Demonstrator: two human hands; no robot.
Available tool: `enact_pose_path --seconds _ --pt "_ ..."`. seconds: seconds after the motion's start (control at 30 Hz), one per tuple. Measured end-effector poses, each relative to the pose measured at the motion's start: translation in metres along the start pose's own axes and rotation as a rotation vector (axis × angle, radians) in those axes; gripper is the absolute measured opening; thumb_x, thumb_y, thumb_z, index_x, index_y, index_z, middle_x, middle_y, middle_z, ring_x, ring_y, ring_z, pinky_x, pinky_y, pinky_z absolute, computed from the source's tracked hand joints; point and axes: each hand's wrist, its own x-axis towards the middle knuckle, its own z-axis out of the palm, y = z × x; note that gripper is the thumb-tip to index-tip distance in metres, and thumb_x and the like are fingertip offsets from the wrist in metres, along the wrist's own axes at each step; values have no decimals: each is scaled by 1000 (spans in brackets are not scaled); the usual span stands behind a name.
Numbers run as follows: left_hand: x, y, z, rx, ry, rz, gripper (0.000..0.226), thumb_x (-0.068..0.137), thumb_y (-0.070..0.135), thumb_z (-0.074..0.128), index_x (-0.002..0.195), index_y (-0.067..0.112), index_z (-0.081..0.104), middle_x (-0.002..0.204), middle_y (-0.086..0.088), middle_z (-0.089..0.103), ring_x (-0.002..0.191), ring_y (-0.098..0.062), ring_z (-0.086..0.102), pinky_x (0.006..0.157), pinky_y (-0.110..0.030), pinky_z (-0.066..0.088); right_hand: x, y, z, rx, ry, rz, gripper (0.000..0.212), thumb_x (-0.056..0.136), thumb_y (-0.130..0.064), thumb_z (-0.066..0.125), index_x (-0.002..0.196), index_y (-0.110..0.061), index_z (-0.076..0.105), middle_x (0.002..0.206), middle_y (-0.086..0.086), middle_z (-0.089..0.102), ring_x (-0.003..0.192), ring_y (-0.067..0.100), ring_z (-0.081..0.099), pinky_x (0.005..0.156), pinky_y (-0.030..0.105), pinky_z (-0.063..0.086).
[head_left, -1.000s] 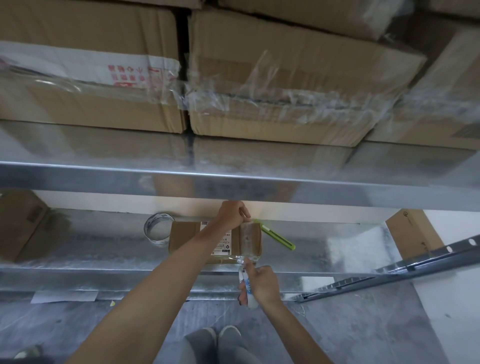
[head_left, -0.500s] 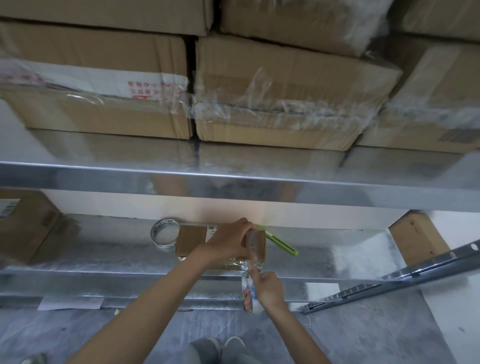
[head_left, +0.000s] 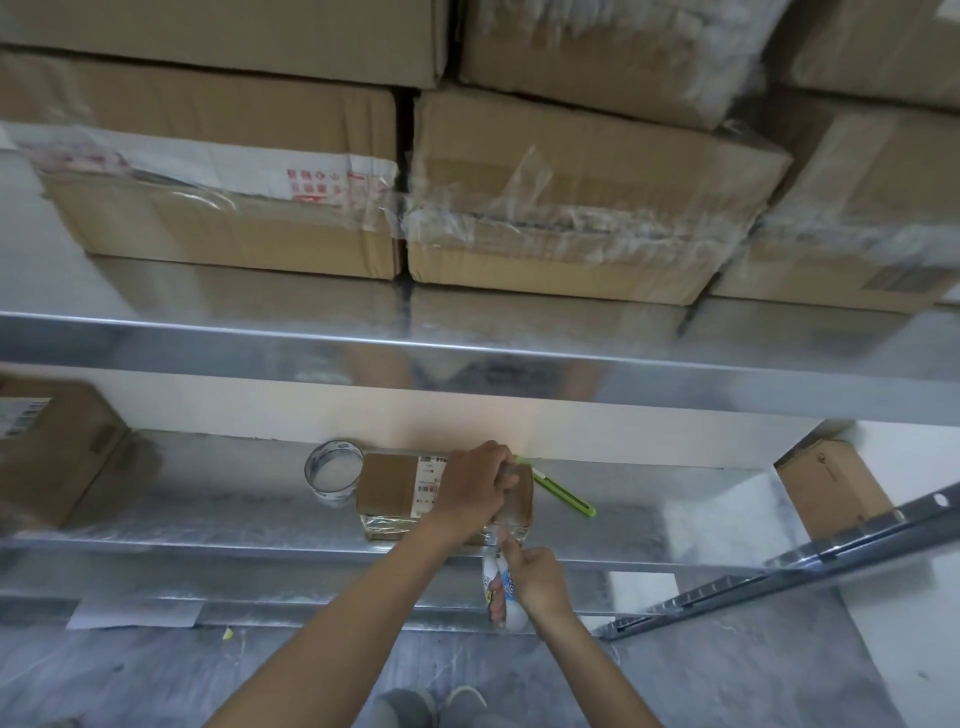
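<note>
A small cardboard box (head_left: 389, 488) with a white label lies on the lower metal shelf (head_left: 208, 519). My left hand (head_left: 475, 488) lies over the box's right half, fingers curled down onto its top. Just below the shelf's front edge, my right hand (head_left: 535, 579) grips a white roll with blue print (head_left: 493, 582). A strip of clear tape (head_left: 501, 532) runs from that roll up over the box's front right corner. The box's right end is shiny with tape.
A clear tape roll (head_left: 332, 470) stands left of the box, and a green utility knife (head_left: 563, 493) lies right of it. Large wrapped cartons (head_left: 571, 197) fill the upper shelf. Another carton (head_left: 52, 452) sits at far left. A loose metal rail (head_left: 779, 571) leans at right.
My left hand has slid from the box's far edge toward me, over its top. The right hand with the roll has stayed below the shelf edge.
</note>
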Motion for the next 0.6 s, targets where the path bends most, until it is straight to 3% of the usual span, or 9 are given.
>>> enact_pose_path --seconds 0.07,0.13,0.17,0.23,0.33,0.47,0.53,0.6 --pt "-7 -5 -2 197 -161 103 43 99 37 44 139 20 45 137 3 51 129 -19 44 112 -38 21 0 0 -1 6 -11 12 61 95 -38 53 47 -1 51 34 5 52 25 14 48 34 15 37" --pt "-13 -15 -15 328 -350 191 76 97 55 39 155 16 8 162 0 7 149 -18 2 120 -43 -4 -2 -1 -3 -9 -3 7 57 96 -35 52 50 -2 50 31 0 50 24 10 46 32 13 35" --pt "-17 -17 -25 352 -412 224 90 93 62 41 154 15 -5 161 0 -15 147 -18 -17 119 -41 -12 -3 -2 -4 -12 -5 -3 56 97 -34 51 51 -3 50 31 -1 50 24 10 47 32 14 35" --pt "-23 -22 -41 454 -447 234 109 83 71 49 151 19 -19 152 -2 -37 139 -22 -36 115 -44 -18 -4 -1 -3 28 -18 -6 55 97 -34 51 53 -1 50 32 2 51 25 12 47 32 14 35" --pt "-29 -32 -54 715 -498 136 106 85 58 59 149 30 -21 154 -7 -32 142 -32 -28 114 -61 -9 -6 -2 -3 26 -19 -27 55 97 -32 51 50 -3 50 31 0 49 23 10 45 30 12 32" --pt "-36 -34 -63 675 -525 109 78 100 33 44 152 32 -14 158 -14 5 141 -38 14 112 -55 16 -10 -6 -4 49 -53 -10 60 97 -38 48 52 0 56 34 7 51 27 15 49 34 14 37" --pt "-33 -32 -75 559 -605 66 67 100 48 35 153 35 -4 159 -3 8 141 -34 18 110 -52 23 -12 -13 -8 105 -78 5 64 93 -48 50 50 -1 55 40 13 49 29 19 48 37 17 36" --pt "-28 -33 -83 354 -632 -53 62 93 66 28 150 40 20 157 6 22 138 -31 30 107 -49 32 -18 -25 -15 206 -93 24 66 88 -56 53 50 -2 51 43 14 44 29 20 42 39 18 34"
